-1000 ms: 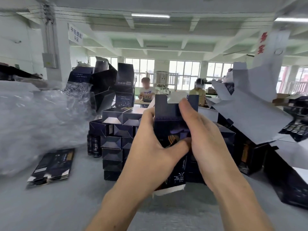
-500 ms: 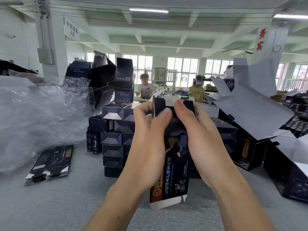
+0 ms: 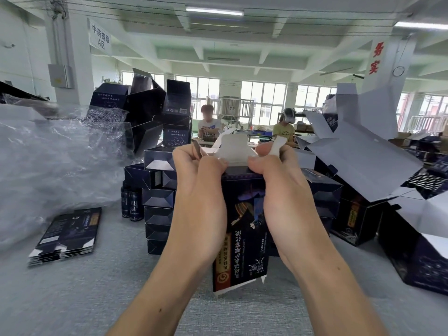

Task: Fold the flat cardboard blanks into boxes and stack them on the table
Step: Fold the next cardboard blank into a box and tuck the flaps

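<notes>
Lately swung open, the white top flap (image 3: pixel 234 149) stands up; flat blanks (image 3: pixel 68 234) lie left of the stack (image 3: pixel 158 202); before it the left hand (image 3: pixel 201 190) and right hand (image 3: pixel 286 190) clasp the upright box (image 3: pixel 244 238); best tuck side flaps (image 3: pixel 277 144) first, squarely.

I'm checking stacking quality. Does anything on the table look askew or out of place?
Yes. Behind the neat stack of folded boxes, the dark open boxes sit tilted at odd angles, flaps loose, jumbled rather than stacked. Two small dark bottles stand beside the stack.
</notes>
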